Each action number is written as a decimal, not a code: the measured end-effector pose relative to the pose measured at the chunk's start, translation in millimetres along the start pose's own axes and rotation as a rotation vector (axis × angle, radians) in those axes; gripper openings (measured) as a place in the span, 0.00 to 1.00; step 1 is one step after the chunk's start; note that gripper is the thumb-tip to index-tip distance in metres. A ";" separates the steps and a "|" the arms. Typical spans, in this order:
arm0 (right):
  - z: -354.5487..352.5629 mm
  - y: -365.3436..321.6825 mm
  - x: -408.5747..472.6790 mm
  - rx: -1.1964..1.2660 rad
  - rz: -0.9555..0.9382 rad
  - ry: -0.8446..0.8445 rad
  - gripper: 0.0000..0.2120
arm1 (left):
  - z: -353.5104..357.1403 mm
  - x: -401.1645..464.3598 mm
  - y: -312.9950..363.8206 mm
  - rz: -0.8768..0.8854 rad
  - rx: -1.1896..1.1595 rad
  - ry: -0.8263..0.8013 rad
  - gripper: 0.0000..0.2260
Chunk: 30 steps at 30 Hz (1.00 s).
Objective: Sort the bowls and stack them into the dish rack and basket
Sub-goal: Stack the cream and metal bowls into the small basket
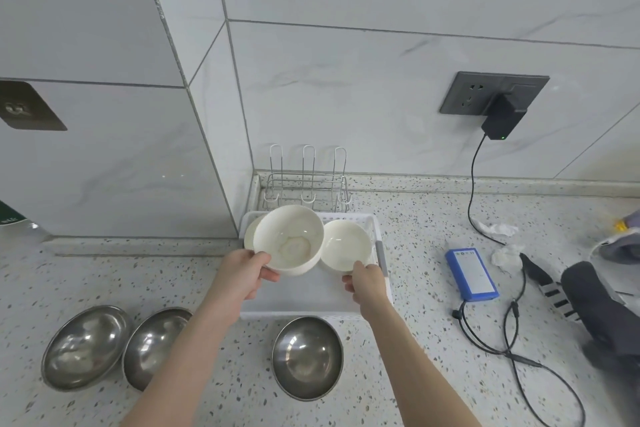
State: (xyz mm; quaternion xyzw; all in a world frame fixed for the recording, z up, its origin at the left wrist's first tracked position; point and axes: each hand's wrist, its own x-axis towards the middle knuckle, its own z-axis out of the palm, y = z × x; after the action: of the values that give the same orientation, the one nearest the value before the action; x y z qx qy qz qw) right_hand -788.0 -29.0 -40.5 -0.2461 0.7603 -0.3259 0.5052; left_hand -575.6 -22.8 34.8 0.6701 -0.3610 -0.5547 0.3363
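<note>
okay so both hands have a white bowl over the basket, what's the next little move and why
Probably lower the larger white bowl in the left hand onto the white bowl partly hidden behind it in the white basket. That stacks like with like. The right hand pinches a smaller white bowl, and the wire dish rack is empty.

Three steel bowls, polished and reflective: left (86, 347), middle (154, 347), right (307, 357). Two white bowls, glossy glazed ceramic look: bigger (289, 241), smaller (346, 248). Basket (311, 312) white perforated plastic, matt. Dish rack (306, 184) thin shiny metal wire. Countertop (415, 253) speckled stone, smooth. Wall tiles (346, 80) glossy marble-look. Blue box (471, 274) smooth plastic.
</note>
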 end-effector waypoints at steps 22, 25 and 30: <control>-34.7 -19.1 -43.2 -0.237 -0.370 0.102 0.24 | 81.5 25.7 -10.5 0.104 0.223 -0.140 0.09; -37.0 -24.6 -33.9 -0.189 -0.361 0.146 0.21 | 85.8 26.3 -7.0 0.087 0.132 -0.168 0.11; -30.4 -27.1 -26.4 -0.194 -0.344 0.156 0.21 | 88.4 31.1 -6.6 -0.101 0.223 -0.183 0.18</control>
State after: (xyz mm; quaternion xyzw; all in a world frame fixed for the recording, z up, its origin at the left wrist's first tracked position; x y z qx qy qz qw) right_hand -805.3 -21.1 4.2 -0.3940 0.7716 -0.3508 0.3556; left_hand -658.1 -50.4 -0.4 0.6671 -0.4154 -0.5861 0.1973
